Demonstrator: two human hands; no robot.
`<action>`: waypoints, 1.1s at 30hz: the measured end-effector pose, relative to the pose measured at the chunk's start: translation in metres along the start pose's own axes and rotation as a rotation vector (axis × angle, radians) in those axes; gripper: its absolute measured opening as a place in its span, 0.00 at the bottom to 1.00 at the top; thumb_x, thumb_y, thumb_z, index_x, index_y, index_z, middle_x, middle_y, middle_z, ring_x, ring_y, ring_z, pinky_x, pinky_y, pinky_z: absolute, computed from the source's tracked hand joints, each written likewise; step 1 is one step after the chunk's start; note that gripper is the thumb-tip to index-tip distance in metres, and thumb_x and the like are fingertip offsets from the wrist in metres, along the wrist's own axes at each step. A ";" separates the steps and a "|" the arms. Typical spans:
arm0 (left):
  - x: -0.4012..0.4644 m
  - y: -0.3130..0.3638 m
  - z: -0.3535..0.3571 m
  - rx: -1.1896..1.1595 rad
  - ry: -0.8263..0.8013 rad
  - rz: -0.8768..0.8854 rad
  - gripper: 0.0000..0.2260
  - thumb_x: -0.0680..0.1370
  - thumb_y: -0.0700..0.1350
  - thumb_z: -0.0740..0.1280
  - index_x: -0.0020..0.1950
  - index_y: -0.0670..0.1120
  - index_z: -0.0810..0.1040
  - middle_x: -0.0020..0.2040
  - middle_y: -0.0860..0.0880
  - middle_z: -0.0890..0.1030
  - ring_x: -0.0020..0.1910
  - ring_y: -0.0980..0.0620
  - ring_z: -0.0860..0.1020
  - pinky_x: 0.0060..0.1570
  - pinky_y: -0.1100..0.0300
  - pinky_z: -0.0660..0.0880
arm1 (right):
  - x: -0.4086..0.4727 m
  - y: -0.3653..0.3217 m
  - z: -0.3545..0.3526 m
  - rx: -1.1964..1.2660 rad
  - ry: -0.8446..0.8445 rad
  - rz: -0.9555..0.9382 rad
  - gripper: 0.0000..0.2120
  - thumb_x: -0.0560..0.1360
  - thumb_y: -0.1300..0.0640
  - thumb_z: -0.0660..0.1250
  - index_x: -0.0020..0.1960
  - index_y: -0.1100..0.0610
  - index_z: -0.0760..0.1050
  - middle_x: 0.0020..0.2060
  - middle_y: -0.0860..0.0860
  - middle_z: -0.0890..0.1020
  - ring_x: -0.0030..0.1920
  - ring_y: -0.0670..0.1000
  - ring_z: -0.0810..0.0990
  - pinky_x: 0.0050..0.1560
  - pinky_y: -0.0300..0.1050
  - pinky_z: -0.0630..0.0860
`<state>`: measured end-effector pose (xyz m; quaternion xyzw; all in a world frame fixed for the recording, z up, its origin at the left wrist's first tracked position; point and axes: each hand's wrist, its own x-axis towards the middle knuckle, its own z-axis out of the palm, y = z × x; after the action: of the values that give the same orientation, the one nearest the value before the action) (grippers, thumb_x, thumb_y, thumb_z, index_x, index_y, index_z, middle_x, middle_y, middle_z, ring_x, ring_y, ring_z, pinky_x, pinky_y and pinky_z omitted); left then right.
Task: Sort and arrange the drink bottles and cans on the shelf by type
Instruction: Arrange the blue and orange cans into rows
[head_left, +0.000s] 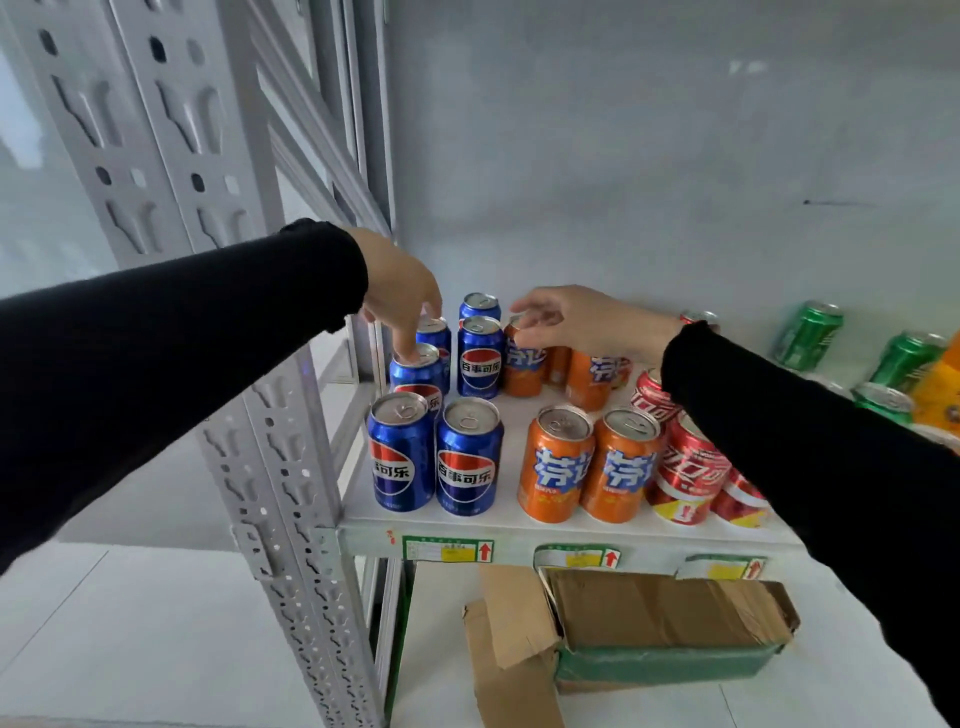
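Several blue Pepsi cans (468, 456) stand in two columns at the left end of the white shelf (511, 519). Orange Fanta cans (555, 462) stand beside them, then red cola cans (688, 467). My left hand (402, 291) reaches down over the left blue column, fingertips touching the top of a middle blue can (415, 366). My right hand (576, 322) hovers over the rear orange can (522, 364), fingers spread and curled at its rim; no grip is evident. Green cans (808, 335) stand at the far right.
A grey perforated shelf upright (291, 467) stands at the left front corner. A torn cardboard box (649, 639) with green sides sits on the lower level. Price labels (447, 551) line the shelf edge. A yellow-orange package (943, 395) is at the right edge.
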<state>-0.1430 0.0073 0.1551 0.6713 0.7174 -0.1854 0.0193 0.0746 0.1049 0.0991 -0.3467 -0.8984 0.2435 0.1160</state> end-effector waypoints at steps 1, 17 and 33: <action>0.008 0.002 -0.001 0.010 0.005 -0.016 0.33 0.71 0.57 0.76 0.74 0.53 0.71 0.69 0.51 0.75 0.62 0.47 0.78 0.66 0.49 0.74 | 0.011 0.007 -0.002 -0.036 0.001 -0.009 0.26 0.78 0.48 0.71 0.73 0.52 0.70 0.62 0.49 0.79 0.61 0.49 0.79 0.57 0.40 0.73; 0.068 0.007 0.032 -0.314 -0.344 -0.249 0.34 0.71 0.55 0.78 0.73 0.43 0.71 0.63 0.42 0.80 0.54 0.46 0.84 0.55 0.51 0.82 | 0.130 0.025 0.025 -0.605 -0.211 -0.297 0.31 0.69 0.41 0.77 0.65 0.54 0.71 0.58 0.53 0.78 0.51 0.55 0.79 0.51 0.52 0.80; 0.053 0.008 0.026 -0.241 -0.474 -0.227 0.33 0.72 0.54 0.77 0.73 0.48 0.72 0.63 0.44 0.81 0.54 0.48 0.84 0.60 0.51 0.79 | 0.065 -0.014 0.033 -0.389 -0.362 -0.410 0.32 0.71 0.44 0.77 0.69 0.51 0.68 0.56 0.48 0.79 0.51 0.50 0.77 0.40 0.35 0.69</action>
<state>-0.1458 0.0504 0.1138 0.5175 0.7803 -0.2516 0.2450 0.0067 0.1288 0.0808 -0.1257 -0.9851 0.0967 -0.0671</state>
